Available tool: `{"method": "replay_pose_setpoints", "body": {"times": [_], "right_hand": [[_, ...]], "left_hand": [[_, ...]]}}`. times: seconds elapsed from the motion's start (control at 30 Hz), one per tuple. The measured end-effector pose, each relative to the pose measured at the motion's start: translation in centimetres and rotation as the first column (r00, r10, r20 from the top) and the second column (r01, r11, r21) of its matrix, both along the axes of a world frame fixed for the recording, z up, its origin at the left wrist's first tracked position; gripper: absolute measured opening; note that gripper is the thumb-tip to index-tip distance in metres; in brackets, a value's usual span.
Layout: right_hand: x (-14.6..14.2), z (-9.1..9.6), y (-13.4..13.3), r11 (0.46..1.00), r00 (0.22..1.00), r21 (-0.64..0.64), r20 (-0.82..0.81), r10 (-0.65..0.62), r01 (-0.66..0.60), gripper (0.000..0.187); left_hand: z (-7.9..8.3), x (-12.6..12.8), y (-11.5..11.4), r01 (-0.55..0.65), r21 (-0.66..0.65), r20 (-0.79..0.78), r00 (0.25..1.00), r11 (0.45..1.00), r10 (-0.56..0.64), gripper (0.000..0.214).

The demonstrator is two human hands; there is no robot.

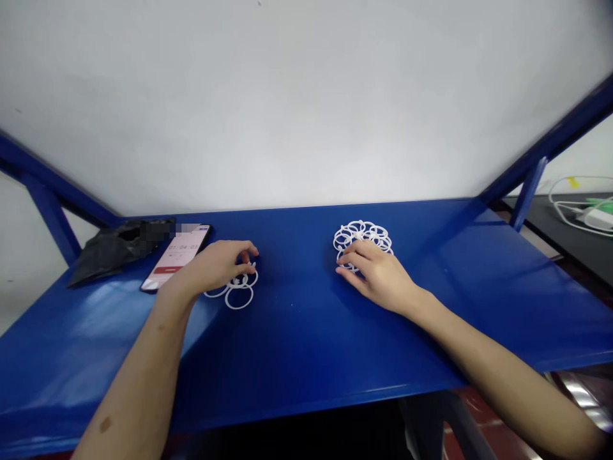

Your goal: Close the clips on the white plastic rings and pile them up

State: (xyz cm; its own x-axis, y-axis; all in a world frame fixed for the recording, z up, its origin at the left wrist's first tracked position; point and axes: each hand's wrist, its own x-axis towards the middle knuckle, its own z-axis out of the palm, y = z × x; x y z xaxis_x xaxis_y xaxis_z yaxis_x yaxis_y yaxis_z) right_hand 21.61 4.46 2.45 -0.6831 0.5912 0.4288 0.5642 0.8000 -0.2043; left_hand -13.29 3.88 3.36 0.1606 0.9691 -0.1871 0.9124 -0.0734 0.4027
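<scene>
My left hand [226, 263] is over a small group of thin white rings [239, 298] that overlap on the blue table. Its thumb and fingers are curled together around the edge of one ring, whose small knob shows by the thumb tip; the palm side is hidden. Farther right, a larger round pile of white rings with small knobs [360, 227] lies flat. My right hand [371, 268] rests on the near side of that pile, fingers spread and fingertips touching the rings. Part of the pile is covered by the hand.
A phone [179, 252] showing a timer lies left of my left hand, beside a crumpled black bag [115, 246]. The blue table [297, 358] meets a white wall [297, 108] at the back. Blue bars stand at both sides. White cables [569, 207] lie on a dark surface far right.
</scene>
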Motion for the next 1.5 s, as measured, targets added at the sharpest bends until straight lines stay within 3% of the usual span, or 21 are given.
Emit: {"method": "replay_pose_setpoints", "body": {"times": [0.1,0.23,0.37,0.5,0.7,0.77,0.83,0.93,1.07,1.2,1.27,1.33,1.4,1.5], "right_hand": [[-0.2,-0.2,-0.1,0.999,0.999,-0.026,0.001,0.033,-0.033,0.024],[-0.6,-0.4,-0.3,0.997,0.998,-0.037,-0.002,0.062,-0.062,0.025],[-1.0,-0.8,-0.6,0.996,0.995,-0.013,-0.025,0.093,-0.093,0.026],[-1.2,-1.3,-0.7,0.992,0.991,0.007,-0.041,0.129,-0.129,0.025],[-1.4,-1.3,-0.9,0.992,0.99,0.034,-0.066,0.125,-0.123,0.027],[-1.4,-1.2,-1.1,0.995,0.992,0.028,-0.084,0.095,-0.093,0.034],[-1.4,-1.2,-1.1,0.996,0.99,-0.009,-0.111,0.084,-0.085,0.039],[-1.5,-1.2,-1.2,0.976,0.966,-0.143,-0.226,0.129,-0.164,0.026],[-1.6,-1.3,-1.3,0.894,0.911,-0.383,-0.408,0.061,-0.231,0.017],[-1.8,-1.3,-1.2,0.788,0.88,-0.553,-0.474,-0.031,-0.27,0.018],[-1.7,-1.4,-1.2,0.786,0.875,-0.542,-0.484,-0.002,-0.298,0.017],[-1.6,-1.4,-1.2,0.833,0.879,-0.453,-0.47,0.079,-0.318,0.017],[-1.5,-1.3,-1.3,0.876,0.884,-0.353,-0.441,0.154,-0.328,0.019],[-1.5,-1.0,-1.7,0.899,0.894,-0.291,-0.403,0.195,-0.328,0.022]], "left_hand": [[-0.5,0.2,0.3,0.025,0.028,-0.001,1.0,0.999,-0.025,0.024],[-0.7,0.7,0.5,0.087,0.214,-0.029,0.996,0.973,-0.083,0.019],[-0.2,2.0,0.3,0.007,0.406,-0.018,1.0,0.914,0.0,0.022],[0.3,3.5,-0.2,-0.017,0.472,0.018,1.0,0.881,0.009,0.017],[-0.1,5.6,-0.9,0.016,0.603,0.148,0.98,0.798,-0.131,0.011],[-0.2,6.9,-1.4,0.022,0.591,0.245,0.947,0.806,-0.206,0.01],[-0.3,8.3,-2.1,0.037,0.528,0.334,0.909,0.848,-0.248,0.012],[-0.4,10.0,-3.0,0.048,0.431,0.443,0.858,0.901,-0.258,0.014],[-0.8,10.8,-3.3,0.0,0.417,0.495,0.839,0.909,-0.227,0.003],[-1.2,10.9,-3.2,0.016,0.427,0.486,0.839,0.904,-0.245,0.002],[-1.4,11.0,-3.1,0.044,0.417,0.467,0.847,0.908,-0.255,0.002],[-1.5,11.1,-3.2,0.079,0.435,0.418,0.865,0.897,-0.278,0.006],[-1.6,11.2,-3.2,0.116,0.48,0.358,0.879,0.869,-0.315,0.011],[-1.9,11.3,-3.3,0.153,0.56,0.295,0.882,0.814,-0.368,0.017]]}}
